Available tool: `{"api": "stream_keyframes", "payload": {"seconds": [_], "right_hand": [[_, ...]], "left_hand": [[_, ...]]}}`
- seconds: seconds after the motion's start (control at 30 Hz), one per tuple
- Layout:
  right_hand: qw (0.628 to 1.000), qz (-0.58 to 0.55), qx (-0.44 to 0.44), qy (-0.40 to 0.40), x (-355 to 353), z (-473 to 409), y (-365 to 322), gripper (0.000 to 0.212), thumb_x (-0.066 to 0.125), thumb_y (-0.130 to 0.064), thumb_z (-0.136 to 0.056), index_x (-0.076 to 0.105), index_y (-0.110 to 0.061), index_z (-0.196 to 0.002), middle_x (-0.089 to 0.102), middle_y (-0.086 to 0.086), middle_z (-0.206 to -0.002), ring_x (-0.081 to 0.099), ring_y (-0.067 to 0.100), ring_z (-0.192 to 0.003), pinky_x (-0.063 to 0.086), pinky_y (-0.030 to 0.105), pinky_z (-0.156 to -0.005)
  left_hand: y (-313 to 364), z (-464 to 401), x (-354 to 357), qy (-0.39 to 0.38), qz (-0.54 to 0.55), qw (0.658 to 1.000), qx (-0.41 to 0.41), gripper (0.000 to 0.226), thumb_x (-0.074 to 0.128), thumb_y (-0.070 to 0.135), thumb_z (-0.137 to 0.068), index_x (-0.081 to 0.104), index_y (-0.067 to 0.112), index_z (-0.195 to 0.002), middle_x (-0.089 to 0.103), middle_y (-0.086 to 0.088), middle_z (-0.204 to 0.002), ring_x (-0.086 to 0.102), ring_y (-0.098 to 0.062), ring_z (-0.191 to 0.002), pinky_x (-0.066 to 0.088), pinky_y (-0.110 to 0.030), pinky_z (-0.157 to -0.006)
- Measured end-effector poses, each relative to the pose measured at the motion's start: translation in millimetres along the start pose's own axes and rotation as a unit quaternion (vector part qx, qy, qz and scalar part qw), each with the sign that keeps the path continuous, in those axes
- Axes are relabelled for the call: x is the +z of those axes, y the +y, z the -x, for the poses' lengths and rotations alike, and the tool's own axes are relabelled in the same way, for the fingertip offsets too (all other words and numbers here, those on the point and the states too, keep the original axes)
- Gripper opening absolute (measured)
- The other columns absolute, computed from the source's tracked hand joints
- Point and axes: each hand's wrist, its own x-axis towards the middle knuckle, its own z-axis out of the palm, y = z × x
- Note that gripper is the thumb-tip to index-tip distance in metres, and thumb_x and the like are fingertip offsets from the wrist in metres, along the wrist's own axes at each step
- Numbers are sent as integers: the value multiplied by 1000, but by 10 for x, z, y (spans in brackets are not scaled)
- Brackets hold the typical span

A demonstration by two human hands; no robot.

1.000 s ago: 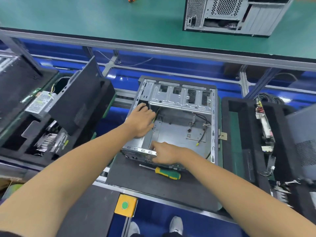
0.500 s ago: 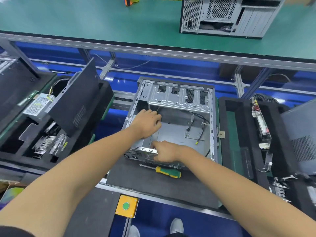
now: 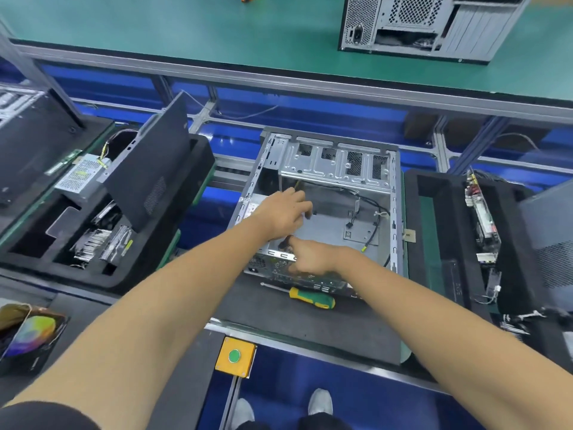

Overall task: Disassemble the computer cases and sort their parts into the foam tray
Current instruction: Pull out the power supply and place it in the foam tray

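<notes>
An open grey computer case (image 3: 335, 162) lies on a black mat in the middle, with loose black cables (image 3: 369, 201) inside. My left hand (image 3: 283, 212) reaches into its left half with fingers bent down; what they touch is hidden. My right hand (image 3: 313, 257) grips the case's near rim, index finger stretched toward the left. A black foam tray (image 3: 198, 231) at the left holds a power supply (image 3: 80, 178), a leaning side panel (image 3: 148, 181) and heat sinks (image 3: 99, 243). A second foam tray (image 3: 434, 243) at the right holds circuit boards (image 3: 483, 218).
A green-and-yellow screwdriver (image 3: 310, 297) lies on the mat (image 3: 310, 333) just in front of the case. A yellow box with a green button (image 3: 235, 356) sits at the near edge. Another computer case (image 3: 428, 23) stands on the far green table.
My left hand has drawn back from the case's far left corner toward the middle of its left side. My right hand stays on the near rim.
</notes>
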Motion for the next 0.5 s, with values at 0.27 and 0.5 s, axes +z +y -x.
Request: {"api": "stream_keyframes", "payload": {"seconds": [0.27,0.5], "right_hand": [[897,-442,-3,12,-49,-321,-188,47,38,-7,-97,48,0,-142,56,13,-142,50,28,-133,34,44,-118],[919,-390,-33,52,16,-377,-130,62,64,-12,-69,43,0,-126,58,12,-86,56,14,-71,47,27,-67]], "left_hand": [[-30,69,-122,74,285,955,-27,43,32,19,-93,56,18,-129,55,2,-128,48,-12,-118,43,-39,-103],[-74,18,-87,91,317,943,-47,43,27,28,-98,52,24,-133,52,4,-130,52,-13,-121,45,-46,-104]]}}
